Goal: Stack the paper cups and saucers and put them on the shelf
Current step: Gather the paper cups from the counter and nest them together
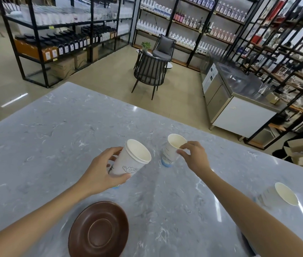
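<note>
The brown saucer [98, 230] is cut off by the bottom edge, and the far-right cup [279, 194] is blurred. A grey marbled desk [58, 127] stands in a storeroom with black shelves [61, 25] of bottles and two chairs [149, 71]. The left hand [100, 171] wraps a stack of cups [131, 160], tilted with its mouth up and to the right. The right hand [196, 157] pinches the rim of a standing cup [172, 150], mouth upward.

White, blue-based paper cups [131, 160]; brown saucer [98, 230]; grey marbled countertop [54, 130].
</note>
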Demonstrator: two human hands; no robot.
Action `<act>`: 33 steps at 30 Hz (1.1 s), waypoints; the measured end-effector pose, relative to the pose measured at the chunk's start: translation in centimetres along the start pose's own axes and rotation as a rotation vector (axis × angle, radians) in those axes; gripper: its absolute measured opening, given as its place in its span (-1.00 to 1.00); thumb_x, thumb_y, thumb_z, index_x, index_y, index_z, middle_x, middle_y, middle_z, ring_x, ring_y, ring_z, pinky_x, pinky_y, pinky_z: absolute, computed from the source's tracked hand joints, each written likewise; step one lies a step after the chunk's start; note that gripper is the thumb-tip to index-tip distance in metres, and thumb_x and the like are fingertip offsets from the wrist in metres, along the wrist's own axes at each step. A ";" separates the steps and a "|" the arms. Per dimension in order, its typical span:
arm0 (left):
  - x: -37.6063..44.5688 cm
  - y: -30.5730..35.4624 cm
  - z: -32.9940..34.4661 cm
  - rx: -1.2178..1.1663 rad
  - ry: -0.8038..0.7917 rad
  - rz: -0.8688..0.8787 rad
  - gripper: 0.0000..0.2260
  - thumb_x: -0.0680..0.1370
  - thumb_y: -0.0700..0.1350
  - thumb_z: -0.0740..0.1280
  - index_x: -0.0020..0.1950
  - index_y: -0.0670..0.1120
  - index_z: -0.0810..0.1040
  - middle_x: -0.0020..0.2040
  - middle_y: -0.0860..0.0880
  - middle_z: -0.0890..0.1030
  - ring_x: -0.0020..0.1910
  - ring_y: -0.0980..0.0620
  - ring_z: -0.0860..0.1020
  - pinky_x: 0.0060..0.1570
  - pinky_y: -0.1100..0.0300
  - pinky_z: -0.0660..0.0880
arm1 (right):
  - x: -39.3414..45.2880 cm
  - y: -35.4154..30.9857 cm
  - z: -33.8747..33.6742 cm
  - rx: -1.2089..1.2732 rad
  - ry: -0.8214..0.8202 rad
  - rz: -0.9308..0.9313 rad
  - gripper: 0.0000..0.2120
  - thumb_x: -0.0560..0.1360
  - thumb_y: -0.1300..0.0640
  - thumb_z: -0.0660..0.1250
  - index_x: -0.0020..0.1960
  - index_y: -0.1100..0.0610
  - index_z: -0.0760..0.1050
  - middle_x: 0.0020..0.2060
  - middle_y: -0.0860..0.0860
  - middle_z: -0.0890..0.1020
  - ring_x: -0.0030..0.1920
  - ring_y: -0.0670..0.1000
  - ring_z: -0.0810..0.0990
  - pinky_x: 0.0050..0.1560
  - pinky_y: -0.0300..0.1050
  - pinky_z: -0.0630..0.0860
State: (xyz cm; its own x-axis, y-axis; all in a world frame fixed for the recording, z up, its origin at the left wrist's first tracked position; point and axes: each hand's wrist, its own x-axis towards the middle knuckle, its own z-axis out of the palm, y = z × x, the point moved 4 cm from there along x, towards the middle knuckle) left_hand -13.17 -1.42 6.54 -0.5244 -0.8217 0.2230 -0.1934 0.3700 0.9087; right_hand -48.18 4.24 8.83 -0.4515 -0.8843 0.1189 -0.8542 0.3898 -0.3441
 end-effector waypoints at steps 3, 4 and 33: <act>-0.1 -0.3 0.4 -0.003 -0.018 -0.017 -0.32 0.21 0.20 0.57 0.30 0.28 0.45 0.18 0.25 0.61 0.13 0.21 0.58 0.01 0.32 0.52 | -1.4 -1.1 -0.9 0.063 0.040 -0.035 -0.78 0.53 -0.04 0.44 0.08 0.06 0.68 0.22 0.07 0.63 0.17 0.07 0.58 0.05 -0.17 0.42; -0.1 -0.4 0.5 0.001 -0.026 -0.023 -0.30 0.21 0.21 0.57 0.32 0.24 0.46 0.19 0.24 0.61 0.13 0.20 0.58 0.02 0.30 0.52 | -2.0 -1.5 -1.3 0.074 0.047 -0.053 -0.78 0.52 -0.04 0.45 0.08 0.06 0.68 0.21 0.06 0.65 0.17 0.07 0.59 0.06 -0.18 0.43; -5.9 5.4 2.7 0.104 -0.123 0.099 -0.24 0.26 0.09 0.62 0.43 0.08 0.46 0.22 0.14 0.56 0.15 0.10 0.59 0.03 0.21 0.59 | -20.2 -7.7 -13.2 0.425 0.277 -0.273 -0.72 0.44 -0.12 0.44 0.04 0.02 0.71 0.21 -0.13 0.64 0.14 -0.13 0.62 -0.06 -0.34 0.64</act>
State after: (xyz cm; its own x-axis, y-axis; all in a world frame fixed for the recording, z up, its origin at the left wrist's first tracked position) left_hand -13.33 6.59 9.16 -0.6417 -0.7220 0.2587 -0.2168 0.4943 0.8418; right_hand -35.93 22.53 21.36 -0.3284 -0.8161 0.4756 -0.7966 -0.0313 -0.6037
